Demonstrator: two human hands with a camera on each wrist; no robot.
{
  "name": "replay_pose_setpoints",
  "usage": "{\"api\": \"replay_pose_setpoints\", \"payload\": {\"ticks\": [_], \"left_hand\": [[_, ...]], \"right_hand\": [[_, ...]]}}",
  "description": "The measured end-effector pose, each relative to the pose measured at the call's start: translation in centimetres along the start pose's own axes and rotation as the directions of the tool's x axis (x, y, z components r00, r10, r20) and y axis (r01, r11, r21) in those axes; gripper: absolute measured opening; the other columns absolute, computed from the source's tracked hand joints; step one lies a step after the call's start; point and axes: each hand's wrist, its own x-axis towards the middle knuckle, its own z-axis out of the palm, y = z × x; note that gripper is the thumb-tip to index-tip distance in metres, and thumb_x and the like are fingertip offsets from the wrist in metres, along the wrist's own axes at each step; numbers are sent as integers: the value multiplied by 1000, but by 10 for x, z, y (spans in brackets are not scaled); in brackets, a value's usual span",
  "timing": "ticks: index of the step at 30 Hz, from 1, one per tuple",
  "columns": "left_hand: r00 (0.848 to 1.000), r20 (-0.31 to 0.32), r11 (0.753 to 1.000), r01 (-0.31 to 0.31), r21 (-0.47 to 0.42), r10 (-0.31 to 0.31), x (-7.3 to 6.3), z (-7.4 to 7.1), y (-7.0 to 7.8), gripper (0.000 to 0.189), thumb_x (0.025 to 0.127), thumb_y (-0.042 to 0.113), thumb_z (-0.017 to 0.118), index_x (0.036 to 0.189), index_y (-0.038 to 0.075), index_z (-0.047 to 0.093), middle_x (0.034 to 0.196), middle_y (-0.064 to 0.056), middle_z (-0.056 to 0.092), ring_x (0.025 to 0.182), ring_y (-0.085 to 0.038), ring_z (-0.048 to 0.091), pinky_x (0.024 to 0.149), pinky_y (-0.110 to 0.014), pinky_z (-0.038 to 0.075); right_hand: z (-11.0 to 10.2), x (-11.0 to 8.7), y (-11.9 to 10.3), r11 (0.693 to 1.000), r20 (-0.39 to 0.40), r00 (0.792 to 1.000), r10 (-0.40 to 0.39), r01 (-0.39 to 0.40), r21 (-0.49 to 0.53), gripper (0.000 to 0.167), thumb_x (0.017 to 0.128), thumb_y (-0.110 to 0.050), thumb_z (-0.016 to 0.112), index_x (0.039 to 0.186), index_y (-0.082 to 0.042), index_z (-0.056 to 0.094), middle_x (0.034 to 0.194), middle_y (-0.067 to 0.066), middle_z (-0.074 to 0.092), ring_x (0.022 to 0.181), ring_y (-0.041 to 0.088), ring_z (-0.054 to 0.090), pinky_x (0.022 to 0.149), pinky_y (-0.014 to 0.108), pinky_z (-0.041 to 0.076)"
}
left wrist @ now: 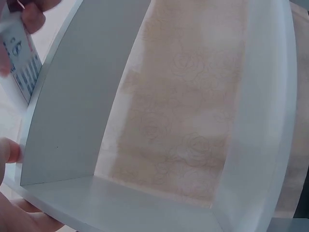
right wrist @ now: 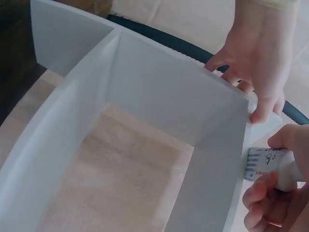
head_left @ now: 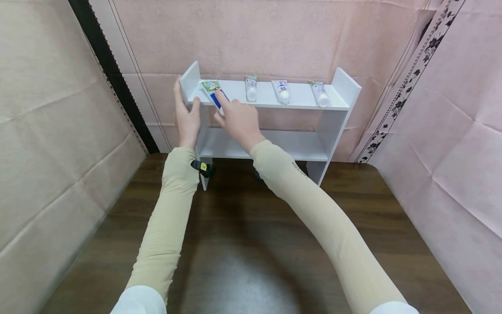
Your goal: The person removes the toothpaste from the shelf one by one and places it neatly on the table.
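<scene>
A small white two-tier shelf (head_left: 302,146) stands against the back wall. My left hand (head_left: 187,120) grips its left upright near the top board, with the thumb on the front edge and the fingers round the outer face, as the right wrist view shows. My right hand (head_left: 241,122) pinches a tube (head_left: 211,89) with a green, white and blue print, at the left end of the top board. The tube slants, its crimped end toward the back and its cap end toward me. In the left wrist view the printed tube (left wrist: 21,53) shows beside the board's edge.
Along the top board lie three white tubes: one (head_left: 251,88) near the middle, another (head_left: 281,91) right of it, a third (head_left: 320,94) near the right upright. Beneath is a dark wooden surface (head_left: 235,244). Pale cloth walls (head_left: 451,152) enclose both sides and the back.
</scene>
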Motion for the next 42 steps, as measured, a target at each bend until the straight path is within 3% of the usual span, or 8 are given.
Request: {"api": "replay_pose_setpoints", "payload": {"ticks": [8, 14, 19, 24, 29, 33, 37, 42], "left_hand": [[1000, -16, 999, -1, -45, 0, -1, -2, -5, 67, 99, 27, 49, 149, 55, 14, 157, 22, 24, 126, -10, 44, 100, -38, 40], [1000, 31, 999, 5, -48, -3, -11, -7, 4, 69, 100, 19, 47, 152, 49, 13, 159, 22, 18, 133, -13, 39, 104, -38, 39], [999, 43, 999, 12, -42, -10, -16, -13, 12, 69, 100, 15, 46, 153, 47, 13, 160, 20, 19, 138, -14, 34, 111, -42, 35], [999, 46, 999, -3, -32, 4, -9, -15, 6, 69, 100, 17, 46, 152, 48, 14, 159, 18, 21, 136, -14, 35, 111, -43, 34], [1000, 31, 1000, -5, -15, 6, -1, -11, -4, 66, 100, 20, 47, 150, 50, 18, 157, 10, 28, 132, -14, 38, 107, -43, 38], [999, 38, 1000, 10, -27, -9, 0, -7, -3, 64, 100, 22, 46, 148, 54, 19, 157, 9, 29, 132, -13, 38, 106, -42, 39], [999, 40, 1000, 12, -25, -11, -2, -4, 4, 63, 100, 21, 46, 147, 54, 20, 156, 9, 30, 131, -13, 39, 104, -40, 39], [1000, 23, 1000, 2, 11, -2, 4, -2, 2, 62, 100, 23, 46, 145, 58, 21, 154, 9, 35, 126, -12, 42, 101, -39, 41]], "right_hand": [[-5, -28, 2, 994, -46, 999, 14, -8, 111, 39, 98, -31, 50, 136, -23, 51, 92, 7, 72, 62, 19, 60, 51, 33, 45], [-5, -64, 8, 972, -92, 994, 67, -45, 230, 45, 97, -30, 54, 142, -26, 51, 91, 8, 69, 64, 17, 56, 52, 29, 43], [-5, -98, 8, 959, -184, 981, 55, 0, 285, 43, 95, -28, 58, 138, -22, 56, 90, 8, 71, 63, 16, 56, 50, 26, 41], [-2, -128, 3, 952, -216, 976, 31, 38, 305, 37, 93, -28, 60, 129, -19, 64, 85, 4, 74, 60, 14, 57, 45, 22, 37], [13, -151, 4, 965, -121, 992, 40, -7, 263, 34, 91, -27, 61, 124, -20, 68, 82, 4, 75, 57, 13, 57, 43, 20, 35], [32, -166, 11, 966, -6, 997, 80, -76, 248, 34, 91, -26, 61, 124, -19, 68, 81, 3, 75, 52, 11, 49, 41, 20, 32], [52, -182, 14, 957, 109, 991, 81, -108, 269, 32, 89, -24, 61, 120, -16, 69, 80, 3, 74, 48, 8, 44, 40, 18, 31], [77, -198, 9, 959, 241, 969, 60, -122, 255, 27, 88, -24, 63, 112, -15, 71, 72, 1, 69, 47, 9, 41, 41, 21, 30]]}}
